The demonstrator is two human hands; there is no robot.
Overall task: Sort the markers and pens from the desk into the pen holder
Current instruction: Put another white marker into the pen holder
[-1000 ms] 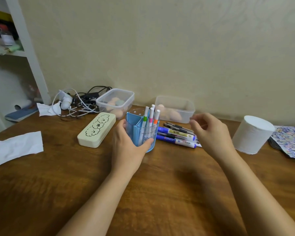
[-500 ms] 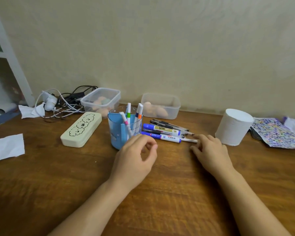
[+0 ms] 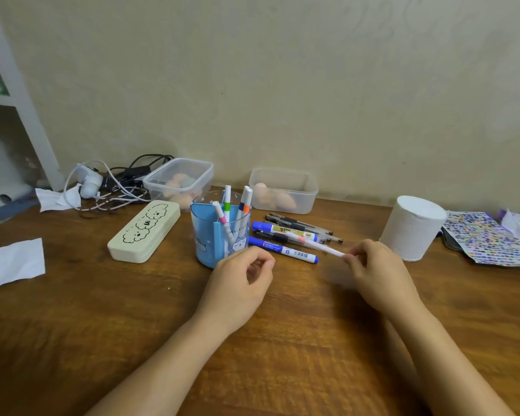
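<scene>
A blue pen holder (image 3: 206, 235) stands mid-desk with several white markers upright in it. To its right lie two blue-capped markers (image 3: 282, 251) and several black pens (image 3: 300, 225) in a loose pile. My right hand (image 3: 379, 271) pinches the end of a thin white marker with a pink band (image 3: 315, 245), lifted just above the pile and pointing left. My left hand (image 3: 240, 283) rests in front of the holder, fingers loosely curled, holding nothing.
A cream pencil case (image 3: 144, 231) lies left of the holder. Two clear plastic boxes (image 3: 282, 189) and tangled cables (image 3: 114, 187) sit by the wall. A toilet paper roll (image 3: 412, 228) and a patterned sheet (image 3: 487, 238) are at right, white paper (image 3: 11, 262) at left.
My left hand let go of the holder and drew back toward me. My right hand came down to the pile and picked up the white pink-banded marker by its end.
</scene>
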